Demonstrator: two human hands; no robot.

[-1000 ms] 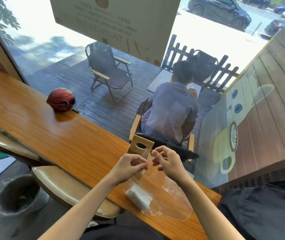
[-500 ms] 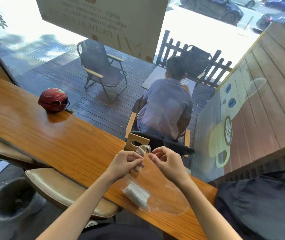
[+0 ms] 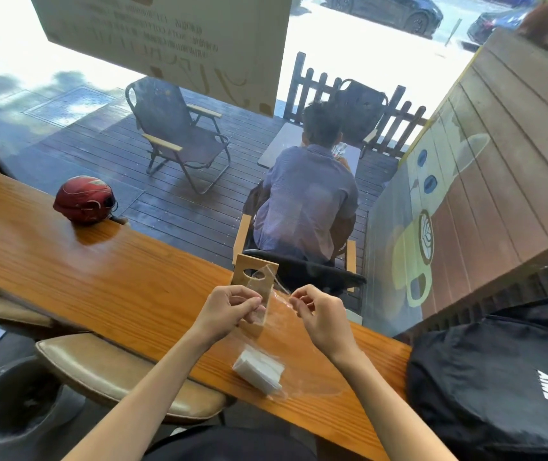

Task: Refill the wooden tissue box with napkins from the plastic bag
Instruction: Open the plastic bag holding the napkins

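A clear plastic bag (image 3: 302,371) lies on the wooden counter (image 3: 106,277) with a stack of white napkins (image 3: 259,369) inside at its near end. My left hand (image 3: 229,311) and my right hand (image 3: 316,314) each pinch the bag's top edge, held apart above the counter. Just behind my hands stands the wooden tissue box (image 3: 254,287), upright, with an oval hole in its face; its lower part is hidden by my left hand.
A red helmet (image 3: 83,199) rests on the counter at the far left by the window. A black backpack (image 3: 505,374) sits at the right end. Below the counter are a tan stool (image 3: 116,371) and a bin (image 3: 10,404). Outside the glass a person sits on a chair.
My hands have drawn a little apart, pulling the bag's mouth wider. The napkins stay at the bag's bottom.
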